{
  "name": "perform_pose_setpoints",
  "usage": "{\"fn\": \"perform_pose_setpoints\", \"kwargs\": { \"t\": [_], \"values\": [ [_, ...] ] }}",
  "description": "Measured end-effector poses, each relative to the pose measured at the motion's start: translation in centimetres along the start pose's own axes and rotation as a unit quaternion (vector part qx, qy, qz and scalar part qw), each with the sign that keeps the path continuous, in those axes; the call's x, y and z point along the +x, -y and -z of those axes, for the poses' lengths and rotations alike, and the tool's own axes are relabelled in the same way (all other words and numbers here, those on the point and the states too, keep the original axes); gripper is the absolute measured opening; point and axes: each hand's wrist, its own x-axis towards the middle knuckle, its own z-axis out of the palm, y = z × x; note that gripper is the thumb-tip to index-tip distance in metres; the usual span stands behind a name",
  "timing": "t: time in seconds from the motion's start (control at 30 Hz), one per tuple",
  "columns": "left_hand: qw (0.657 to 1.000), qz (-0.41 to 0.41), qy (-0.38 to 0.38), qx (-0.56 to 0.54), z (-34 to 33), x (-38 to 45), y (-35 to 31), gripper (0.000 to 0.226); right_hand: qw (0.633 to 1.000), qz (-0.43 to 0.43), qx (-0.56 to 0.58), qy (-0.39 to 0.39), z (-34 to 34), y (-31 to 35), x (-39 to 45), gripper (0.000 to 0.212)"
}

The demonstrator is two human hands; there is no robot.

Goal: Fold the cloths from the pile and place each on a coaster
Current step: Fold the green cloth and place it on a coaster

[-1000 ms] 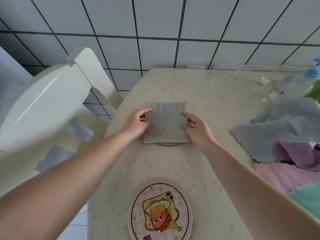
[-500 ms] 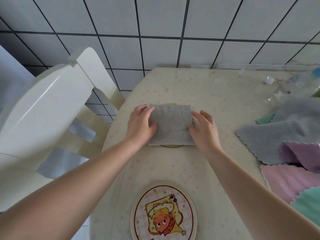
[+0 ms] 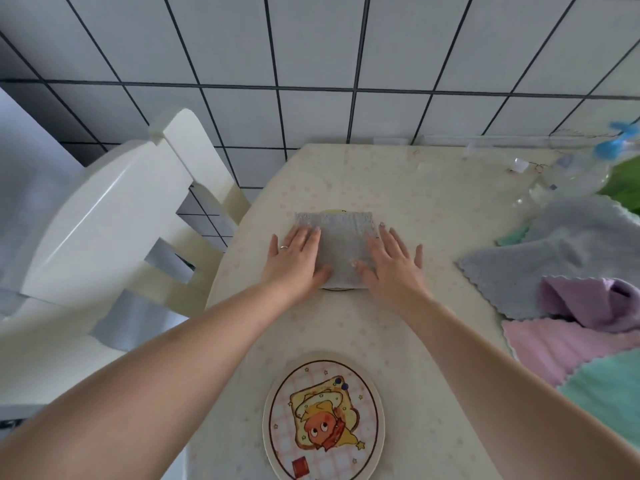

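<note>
A folded grey cloth (image 3: 341, 244) lies on a coaster (image 3: 333, 211) at the middle of the table; only thin slivers of the coaster show at the cloth's far and near edges. My left hand (image 3: 294, 259) lies flat with straight fingers on the cloth's left side. My right hand (image 3: 393, 261) lies flat on its right side. A second coaster (image 3: 323, 419) with a cartoon picture sits bare near the table's front edge. The pile of cloths (image 3: 568, 271), grey, purple, pink and green, spreads over the table's right side.
A white chair (image 3: 114, 216) stands close against the table's left edge. A clear plastic bottle (image 3: 568, 171) with a blue cap lies at the back right beside something green. A tiled wall rises behind the table (image 3: 398, 181).
Both hands went from gripping the cloth's side edges to lying flat on top of it with fingers spread. The cloth settled onto the coaster.
</note>
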Motion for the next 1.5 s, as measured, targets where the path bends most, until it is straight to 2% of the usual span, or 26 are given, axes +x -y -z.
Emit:
{"fn": "perform_pose_setpoints", "kwargs": {
  "t": [0.1,0.27,0.4,0.53,0.67,0.77,0.93,1.07,1.2,1.27,1.37,1.5],
  "values": [
    [0.99,-0.021,-0.054,-0.125,1.2,-3.1,-1.0,0.047,0.993,0.01,0.081,-0.082,2.1,0.2,-3.1,0.052],
    [0.961,-0.027,-0.027,-0.273,2.6,-9.6,-3.9,0.032,0.99,0.01,0.081,-0.111,3.7,-0.4,-10.0,0.046],
    [0.942,-0.063,0.003,-0.329,2.0,-13.4,-6.4,0.029,0.986,-0.004,0.096,-0.133,4.0,-2.3,-16.7,0.039],
    [0.931,-0.056,0.029,-0.359,-0.1,-15.7,-8.6,0.025,0.984,-0.018,0.079,-0.158,4.3,-5.1,-22.5,0.037],
    [0.91,-0.041,0.03,-0.411,-1.8,-17.0,-11.2,0.016,0.99,-0.029,0.06,-0.124,5.1,-8.4,-26.5,0.037],
    [0.907,-0.032,0.018,-0.421,-2.9,-17.3,-13.8,0.016,0.992,-0.041,0.054,-0.107,5.4,-12.4,-27.9,0.038],
    [0.914,-0.008,-0.002,-0.406,-5.5,-16.0,-20.5,0.018,0.991,-0.075,0.029,-0.105,5.9,-21.4,-28.4,0.044],
    [0.914,0.02,-0.024,-0.405,-7.7,-14.0,-28.5,0.02,0.994,-0.038,-0.009,-0.098,6.5,-28.6,-27.1,0.051],
    [0.959,-0.001,-0.049,-0.279,-9.0,-12.2,-35.6,0.028,0.994,-0.034,0.027,-0.104,7.3,-33.5,-26.7,0.052],
    [0.982,-0.042,-0.059,-0.176,-9.1,-11.2,-38.3,0.028,0.991,-0.06,0.043,-0.113,7.6,-35.3,-26.7,0.049],
    [0.982,-0.145,-0.085,-0.084,-9.7,-9.2,-40.9,0.038,0.993,-0.064,0.032,-0.095,7.4,-37.1,-26.3,0.041],
    [0.952,-0.268,-0.145,-0.003,-11.0,-7.1,-42.0,0.055,0.975,0.112,0.001,-0.192,7.2,-38.0,-25.9,0.015]
  ]
}}
